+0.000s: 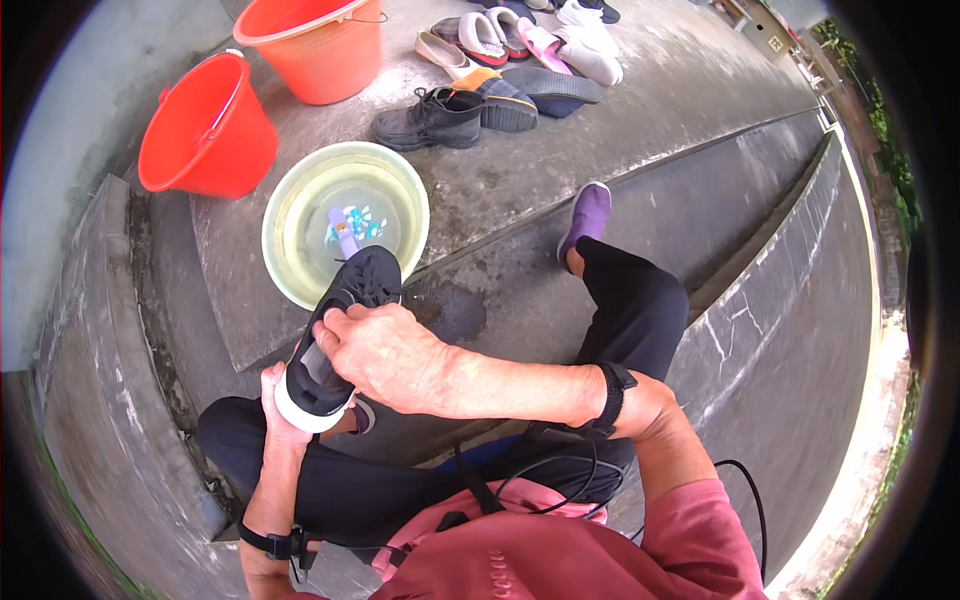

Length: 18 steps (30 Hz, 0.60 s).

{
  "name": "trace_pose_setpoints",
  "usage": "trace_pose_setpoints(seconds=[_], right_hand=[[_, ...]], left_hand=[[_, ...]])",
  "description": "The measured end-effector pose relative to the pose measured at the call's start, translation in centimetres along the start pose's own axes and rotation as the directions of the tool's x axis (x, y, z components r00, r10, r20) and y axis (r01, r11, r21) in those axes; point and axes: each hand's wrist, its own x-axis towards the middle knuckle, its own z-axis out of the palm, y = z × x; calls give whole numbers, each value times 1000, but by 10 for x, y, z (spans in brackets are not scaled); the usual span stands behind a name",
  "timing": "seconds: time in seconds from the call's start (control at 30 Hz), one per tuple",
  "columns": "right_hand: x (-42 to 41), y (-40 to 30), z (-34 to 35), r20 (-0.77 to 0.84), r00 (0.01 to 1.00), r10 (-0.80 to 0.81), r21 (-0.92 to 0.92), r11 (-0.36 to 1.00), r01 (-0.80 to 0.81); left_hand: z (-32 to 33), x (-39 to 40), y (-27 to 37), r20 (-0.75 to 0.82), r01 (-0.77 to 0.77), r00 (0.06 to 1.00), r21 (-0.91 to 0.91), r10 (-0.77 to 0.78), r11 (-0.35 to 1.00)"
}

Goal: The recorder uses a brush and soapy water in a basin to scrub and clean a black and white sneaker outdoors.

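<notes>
A black lace-up shoe (367,281) with a white sole is held up in front of me, its toe pointing away over the basin's near rim. My left hand (281,405) grips it around the heel from below. Over the shoe's opening, my right hand (386,352) has its fingers curled at the tongue and collar; the fingertips are partly hidden. Beyond the toe is a pale yellow-green plastic basin (285,195) holding water. A lilac strip-like handle (343,234) lies in the basin, its near end hidden behind the shoe. Blue and white patterning shows on the basin's bottom.
Two red plastic buckets (247,135) (322,64) stand beyond the basin at the left. A black ankle boot (431,120) and several slippers and shoes (551,86) lie farther back. A concrete step edge (525,217) runs diagonally. Cables (570,480) hang across my lap.
</notes>
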Motion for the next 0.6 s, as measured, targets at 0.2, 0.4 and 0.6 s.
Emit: trace_pose_setpoints(seconds=[0.2, 0.4, 0.6], right_hand=[[6, -2, 1, 13, 1000, -25, 14, 1000, 25], [8, -4, 0, 80, 996, -49, 37, 998, 46], [6, -3, -3, 269, 956, -119, 33, 993, 114]], left_hand=[[-12, 4, -4, -44, -52, 998, -95, 48, 994], [3, -3, -3, 60, -54, 996, -106, 61, 993], [17, -5, -6, 88, -90, 992, -61, 95, 994]])
